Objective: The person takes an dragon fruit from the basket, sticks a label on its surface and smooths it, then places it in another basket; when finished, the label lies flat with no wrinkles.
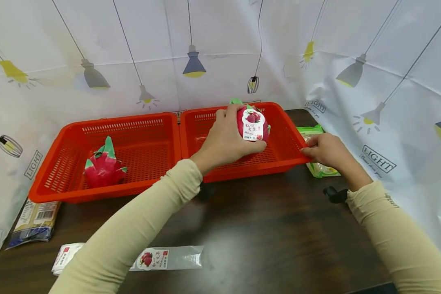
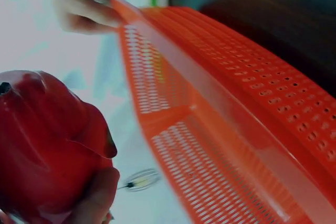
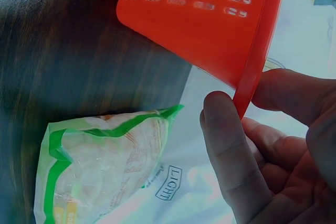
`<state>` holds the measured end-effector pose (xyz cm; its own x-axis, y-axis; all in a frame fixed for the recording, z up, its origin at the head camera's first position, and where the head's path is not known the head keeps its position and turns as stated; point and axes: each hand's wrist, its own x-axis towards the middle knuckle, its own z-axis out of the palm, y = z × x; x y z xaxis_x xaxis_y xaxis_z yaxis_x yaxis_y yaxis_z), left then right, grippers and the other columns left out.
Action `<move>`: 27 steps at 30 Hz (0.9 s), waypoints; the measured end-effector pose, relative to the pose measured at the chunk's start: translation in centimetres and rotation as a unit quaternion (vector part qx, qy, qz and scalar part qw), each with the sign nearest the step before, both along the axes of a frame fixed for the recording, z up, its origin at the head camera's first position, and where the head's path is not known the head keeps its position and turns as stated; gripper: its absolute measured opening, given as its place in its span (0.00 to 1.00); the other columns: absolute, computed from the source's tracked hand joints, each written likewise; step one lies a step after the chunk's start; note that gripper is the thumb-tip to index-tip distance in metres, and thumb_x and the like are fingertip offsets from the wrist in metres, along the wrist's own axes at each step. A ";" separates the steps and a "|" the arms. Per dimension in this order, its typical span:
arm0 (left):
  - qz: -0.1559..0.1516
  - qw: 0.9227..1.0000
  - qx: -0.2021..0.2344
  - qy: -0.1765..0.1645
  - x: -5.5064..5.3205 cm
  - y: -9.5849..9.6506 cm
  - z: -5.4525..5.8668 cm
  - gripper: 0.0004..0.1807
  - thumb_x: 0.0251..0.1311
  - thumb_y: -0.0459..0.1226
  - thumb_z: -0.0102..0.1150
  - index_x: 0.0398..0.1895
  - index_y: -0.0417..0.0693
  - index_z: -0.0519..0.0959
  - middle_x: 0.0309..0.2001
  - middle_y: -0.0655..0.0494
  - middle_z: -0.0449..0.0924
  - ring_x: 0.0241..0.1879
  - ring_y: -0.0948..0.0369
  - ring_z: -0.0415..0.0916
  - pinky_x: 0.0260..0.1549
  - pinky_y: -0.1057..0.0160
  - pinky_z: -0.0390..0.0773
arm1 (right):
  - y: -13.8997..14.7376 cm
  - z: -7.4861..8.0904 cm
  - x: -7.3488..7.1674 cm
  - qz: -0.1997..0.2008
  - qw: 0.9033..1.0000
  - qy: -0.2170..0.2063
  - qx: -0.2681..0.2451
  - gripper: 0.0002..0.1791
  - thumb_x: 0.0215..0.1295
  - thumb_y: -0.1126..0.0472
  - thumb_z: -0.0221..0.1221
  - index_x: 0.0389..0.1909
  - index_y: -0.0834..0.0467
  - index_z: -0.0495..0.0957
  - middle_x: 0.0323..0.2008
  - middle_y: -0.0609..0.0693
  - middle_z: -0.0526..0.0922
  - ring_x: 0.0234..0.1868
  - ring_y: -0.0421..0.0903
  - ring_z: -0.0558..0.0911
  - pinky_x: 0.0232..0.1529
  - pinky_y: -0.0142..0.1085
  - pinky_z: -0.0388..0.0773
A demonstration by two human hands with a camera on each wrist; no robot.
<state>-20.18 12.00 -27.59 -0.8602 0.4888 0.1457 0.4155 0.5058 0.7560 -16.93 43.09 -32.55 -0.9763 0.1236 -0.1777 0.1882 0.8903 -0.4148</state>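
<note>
My left hand [image 1: 226,136] grips a dragon fruit [image 1: 269,130] over the right red basket [image 1: 284,157]. A white label [image 1: 252,125] with a fruit picture and writing is on the dragon fruit's side. In the left wrist view the red dragon fruit [image 2: 47,140] fills the left edge, with a fingertip pressed along it. My right hand [image 1: 325,150] pinches the right basket's rim at its near right corner; the right wrist view has thumb and fingers on either side of that rim [image 3: 257,51]. A second dragon fruit [image 1: 103,169] with green tips sits in the left red basket [image 1: 139,188].
A green and white packet [image 1: 321,169] lies behind the right hand. At the left, another plastic packet [image 1: 36,220] lies beside the left basket. A strip of labels [image 1: 156,259] rests on the dark table [image 1: 264,241], partly under the left sleeve. A printed sheet covers the wall behind.
</note>
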 end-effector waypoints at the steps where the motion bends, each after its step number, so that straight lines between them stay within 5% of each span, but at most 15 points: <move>1: 0.004 1.000 -0.014 0.001 -0.7 0.6 -0.5 0.50 0.47 0.54 0.73 0.72 0.56 0.57 0.61 0.52 0.67 0.52 0.58 0.71 0.43 0.62 0.84 | -0.4 -0.1 -0.2 0.004 1.000 0.003 0.004 0.21 0.69 0.56 0.62 0.49 0.72 0.81 0.36 0.65 0.87 0.29 0.48 0.83 0.28 0.35 0.79; 8: 0.036 0.995 -0.085 -0.035 -3.9 3.7 -4.0 0.50 0.47 0.54 0.74 0.70 0.52 0.57 0.63 0.48 0.65 0.51 0.53 0.72 0.51 0.53 0.83 | -3.1 -0.6 -1.0 0.019 1.000 0.017 0.017 0.19 0.68 0.57 0.60 0.46 0.71 0.82 0.33 0.62 0.87 0.27 0.47 0.81 0.26 0.35 0.76; 16: 0.060 0.987 -0.109 -0.099 -4.7 5.0 -8.6 0.52 0.48 0.52 0.75 0.73 0.47 0.57 0.66 0.41 0.63 0.56 0.45 0.72 0.59 0.46 0.79 | -4.9 -1.6 -0.6 0.038 0.998 0.034 0.030 0.15 0.68 0.58 0.59 0.41 0.68 0.83 0.29 0.57 0.87 0.24 0.45 0.79 0.25 0.35 0.74; 27: 0.068 0.982 -0.141 -0.107 -4.4 5.9 -9.7 0.51 0.50 0.52 0.74 0.72 0.46 0.58 0.63 0.40 0.64 0.59 0.44 0.70 0.60 0.46 0.79 | -6.9 -1.4 -1.2 0.059 0.995 0.067 0.055 0.14 0.67 0.58 0.59 0.39 0.67 0.83 0.25 0.56 0.86 0.20 0.45 0.78 0.22 0.35 0.74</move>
<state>-24.59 17.92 -37.27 -0.9164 0.3618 -0.1710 0.1756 0.7476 0.6405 -18.16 36.22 -33.91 -0.9991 0.0191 -0.0374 0.0303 0.9445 -0.3271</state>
